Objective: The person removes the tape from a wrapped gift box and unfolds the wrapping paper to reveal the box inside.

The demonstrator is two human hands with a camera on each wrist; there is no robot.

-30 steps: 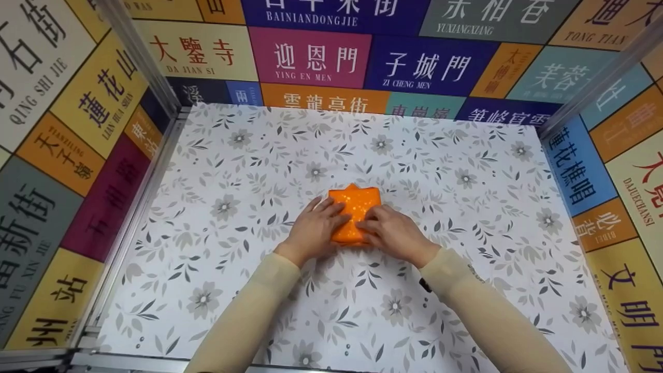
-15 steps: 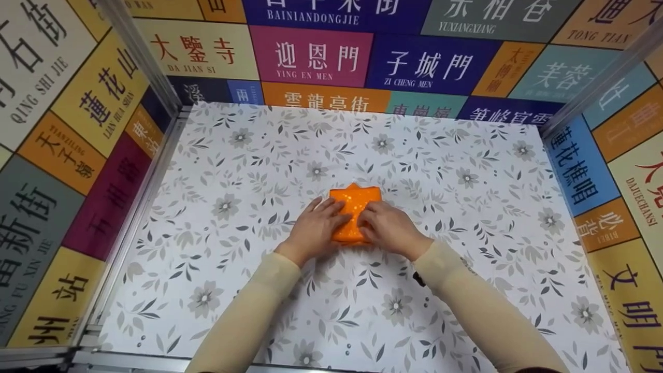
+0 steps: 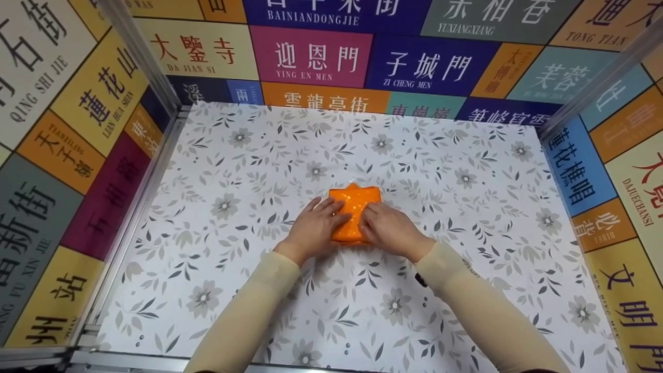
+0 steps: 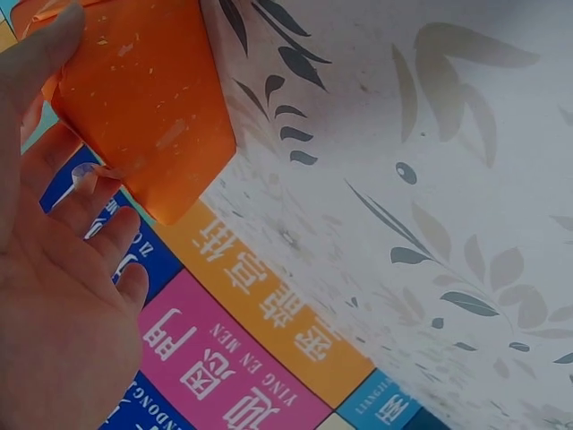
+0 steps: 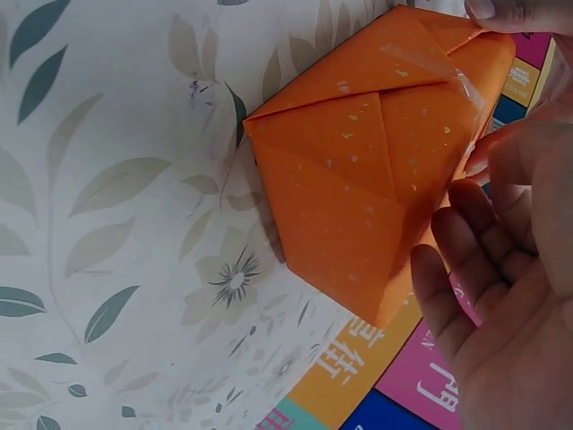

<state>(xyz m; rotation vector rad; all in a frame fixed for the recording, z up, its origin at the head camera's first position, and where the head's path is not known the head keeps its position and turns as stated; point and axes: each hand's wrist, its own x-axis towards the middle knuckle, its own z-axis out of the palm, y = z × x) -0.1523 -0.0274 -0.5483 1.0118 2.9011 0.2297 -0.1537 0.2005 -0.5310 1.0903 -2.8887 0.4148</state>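
Observation:
A package wrapped in orange paper with light flecks (image 3: 348,228) lies on the patterned tabletop between both hands, a pointed paper flap showing at its far edge. My left hand (image 3: 315,230) holds its left side; in the left wrist view the thumb lies on the orange paper (image 4: 148,98), fingers along the edge. A clear shiny bit, perhaps tape (image 4: 85,172), shows by those fingers. My right hand (image 3: 391,230) grips the right side with curled fingers. Folded seams and a clear tape strip (image 5: 467,87) show on the package in the right wrist view, near the thumb.
White tabletop with grey flowers and leaves (image 3: 222,155) surrounds the package. Coloured panels with printed characters (image 3: 311,57) stand at the back and both sides. A metal frame rail (image 3: 129,207) runs along the left edge.
My right hand has shifted slightly on the package, its fingers drawn in more closely at the right side. The left hand and the package stay almost where they were.

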